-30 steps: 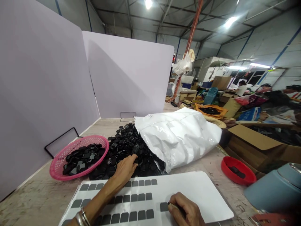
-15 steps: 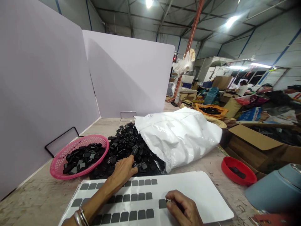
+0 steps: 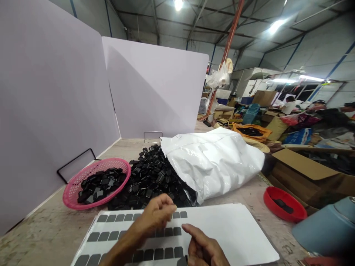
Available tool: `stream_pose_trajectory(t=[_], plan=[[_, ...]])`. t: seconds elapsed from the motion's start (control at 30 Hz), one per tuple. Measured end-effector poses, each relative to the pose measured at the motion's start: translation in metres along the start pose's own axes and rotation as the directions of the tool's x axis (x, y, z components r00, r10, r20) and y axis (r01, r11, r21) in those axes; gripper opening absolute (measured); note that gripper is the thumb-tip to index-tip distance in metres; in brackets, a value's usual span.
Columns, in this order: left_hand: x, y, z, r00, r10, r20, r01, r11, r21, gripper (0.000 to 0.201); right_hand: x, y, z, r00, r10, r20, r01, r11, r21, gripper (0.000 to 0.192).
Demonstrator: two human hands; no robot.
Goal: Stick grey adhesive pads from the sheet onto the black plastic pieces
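My left hand (image 3: 160, 213) is raised over the white sheet (image 3: 222, 229), thumb and fingers pinched together; whatever they hold is hidden and blurred. Below and right of it, my right hand (image 3: 206, 247) has its index finger stretched out toward the left hand, apart from the thumb. A dark grey flat piece (image 3: 181, 262) lies by the right thumb, cut off by the frame's bottom edge. Rows of similar grey pieces (image 3: 158, 253) cover the sheet's left part. Behind the hands is a heap of small black pieces (image 3: 151, 177), spilling from a white plastic bag (image 3: 213, 159).
A pink basket (image 3: 68, 194) of black pieces stands left of the heap. To the right are a red dish (image 3: 267, 201) with a dark piece inside, a blue-grey bottle (image 3: 324, 225) and an open cardboard box (image 3: 305, 162). Pale panels (image 3: 155, 85) border the table's back and left.
My left hand has left the black heap and come back toward my right hand. My right hand has shifted down and left, its index finger now extended; the grey piece beside it moved likewise.
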State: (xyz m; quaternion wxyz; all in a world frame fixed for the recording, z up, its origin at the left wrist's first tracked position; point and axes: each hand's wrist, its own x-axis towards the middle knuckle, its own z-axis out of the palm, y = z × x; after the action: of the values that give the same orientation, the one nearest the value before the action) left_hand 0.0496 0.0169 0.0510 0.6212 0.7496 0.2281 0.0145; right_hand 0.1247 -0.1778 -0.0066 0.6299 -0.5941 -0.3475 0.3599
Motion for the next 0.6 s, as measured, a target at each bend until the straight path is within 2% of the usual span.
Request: stream_pose_trajectory(t=[0.03, 0.1, 0.2, 0.37, 0.43, 0.53, 0.6], plan=[[-0.007, -0.003, 0.011, 0.997, -0.011, 0.075, 0.027, 0.978, -0.207, 0.033, 0.003, 0.004, 0.004, 0.999, -0.023, 0.034, 0.022, 1.0, 0.016, 0.062], [-0.018, -0.013, 0.029, 0.987, 0.032, 0.158, 0.054, 0.858, -0.511, 0.036, 0.006, 0.011, 0.009, 0.997, -0.043, 0.071, 0.042, 0.999, 0.024, 0.069], [-0.025, -0.029, 0.045, 0.981, 0.095, 0.171, 0.043, 0.747, -0.664, 0.036, 0.004, 0.015, 0.011, 0.994, 0.003, 0.11, -0.009, 0.999, 0.053, 0.073], [-0.02, -0.046, 0.048, 0.969, 0.153, 0.195, 0.017, 0.745, -0.667, 0.038, -0.002, 0.011, 0.007, 0.99, 0.079, 0.118, -0.107, 0.962, 0.25, 0.082], [-0.021, -0.046, 0.048, 0.97, 0.15, 0.193, 0.001, 0.787, -0.617, 0.038, -0.001, 0.01, 0.006, 0.99, 0.068, 0.12, -0.1, 0.954, 0.284, 0.081], [-0.025, -0.04, 0.046, 0.98, 0.113, 0.161, -0.033, 0.901, -0.432, 0.04, 0.0, 0.005, 0.004, 0.988, 0.082, 0.128, -0.114, 0.956, 0.27, 0.077], [-0.026, -0.034, 0.046, 0.989, 0.067, 0.134, -0.016, 0.936, -0.352, 0.046, -0.001, 0.0, 0.003, 0.99, 0.096, 0.105, -0.121, 0.958, 0.26, 0.074]])
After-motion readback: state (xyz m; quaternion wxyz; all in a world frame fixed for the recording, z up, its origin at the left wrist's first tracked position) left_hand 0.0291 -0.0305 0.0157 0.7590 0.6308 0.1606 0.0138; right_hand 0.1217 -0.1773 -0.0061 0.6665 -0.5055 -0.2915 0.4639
